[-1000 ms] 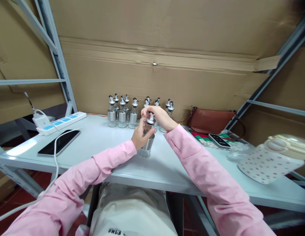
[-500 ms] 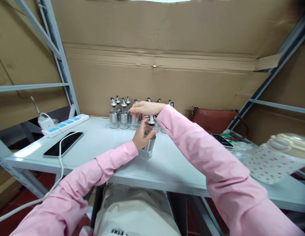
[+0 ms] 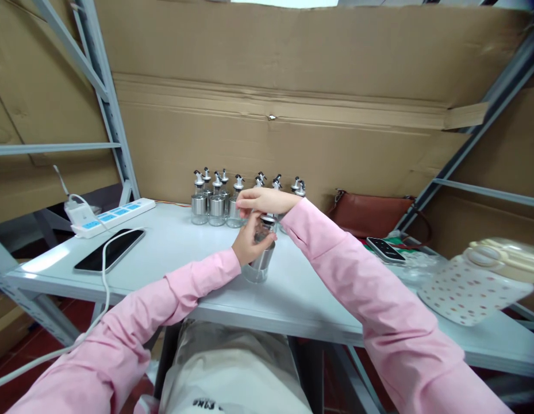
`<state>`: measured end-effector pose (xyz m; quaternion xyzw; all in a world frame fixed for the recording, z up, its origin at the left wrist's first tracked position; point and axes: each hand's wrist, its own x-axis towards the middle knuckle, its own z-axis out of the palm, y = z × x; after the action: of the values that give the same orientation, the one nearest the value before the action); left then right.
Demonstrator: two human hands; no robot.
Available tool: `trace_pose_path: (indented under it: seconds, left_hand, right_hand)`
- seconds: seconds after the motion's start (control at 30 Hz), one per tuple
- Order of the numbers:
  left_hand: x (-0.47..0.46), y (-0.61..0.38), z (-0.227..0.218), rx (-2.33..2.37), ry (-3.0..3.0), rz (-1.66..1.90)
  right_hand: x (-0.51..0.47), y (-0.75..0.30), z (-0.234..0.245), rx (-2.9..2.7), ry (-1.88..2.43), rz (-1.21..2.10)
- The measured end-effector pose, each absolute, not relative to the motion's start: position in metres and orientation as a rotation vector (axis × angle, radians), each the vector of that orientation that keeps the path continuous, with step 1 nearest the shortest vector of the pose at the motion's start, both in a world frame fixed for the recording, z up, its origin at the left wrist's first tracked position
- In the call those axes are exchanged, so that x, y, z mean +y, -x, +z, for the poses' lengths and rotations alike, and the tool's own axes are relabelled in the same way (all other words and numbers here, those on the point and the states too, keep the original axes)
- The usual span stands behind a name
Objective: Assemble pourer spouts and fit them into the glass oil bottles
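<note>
A glass oil bottle (image 3: 261, 261) with a brushed metal sleeve stands upright near the front of the table. My left hand (image 3: 253, 241) is wrapped round its upper part, thumb toward the right side. Over the top is my right hand (image 3: 269, 200), palm down, with its fingers bent round the pour spout (image 3: 268, 218). Only the spout's collar shows; its tip is hidden behind the right hand. Behind my hands, several similar oil bottles (image 3: 217, 206) with metal sleeves and spouts stand in a group near the cardboard wall.
On the left lie a phone (image 3: 109, 251), a white power strip (image 3: 115, 217) and a white cable (image 3: 106, 270). On the right are a brown bag (image 3: 370, 213), a small black keypad-like device (image 3: 385, 250), crumpled plastic (image 3: 417, 264) and a dotted white container (image 3: 469, 287).
My right hand has come slightly lower and to the right over the spout. The left hand stays round the bottle, which remains standing on the table. The view has shifted a little.
</note>
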<state>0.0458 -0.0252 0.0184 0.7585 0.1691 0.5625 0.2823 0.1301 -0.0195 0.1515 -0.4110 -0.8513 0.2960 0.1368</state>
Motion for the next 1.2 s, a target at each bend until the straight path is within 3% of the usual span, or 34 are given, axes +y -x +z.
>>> trace_pose_path:
  seconds: [0.37,0.6,0.73,0.83,1.0,1.2]
  left_hand:
    - [-0.024,-0.048,0.015,0.416,-1.980,1.501]
    - [-0.029,-0.044,0.015,0.441,-2.046,1.525]
    - [-0.021,-0.033,0.011,0.483,-2.141,1.520]
    - [-0.002,-0.021,0.006,0.645,-2.169,1.591]
    - [0.037,-0.001,-0.007,0.920,-2.263,1.822]
    - [0.060,0.009,-0.028,1.078,-2.478,1.573]
  right_hand:
    - [-0.025,-0.127,0.144,-2.459,1.082,1.012]
    - [-0.031,-0.130,0.139,-2.431,1.092,0.761]
    - [-0.024,-0.125,0.132,-2.250,0.963,0.287]
    - [-0.013,-0.122,0.116,-2.062,0.847,0.001]
    - [-0.003,-0.125,0.060,-2.032,0.918,-0.094]
    - [0.001,-0.126,0.006,-2.324,1.105,0.005]
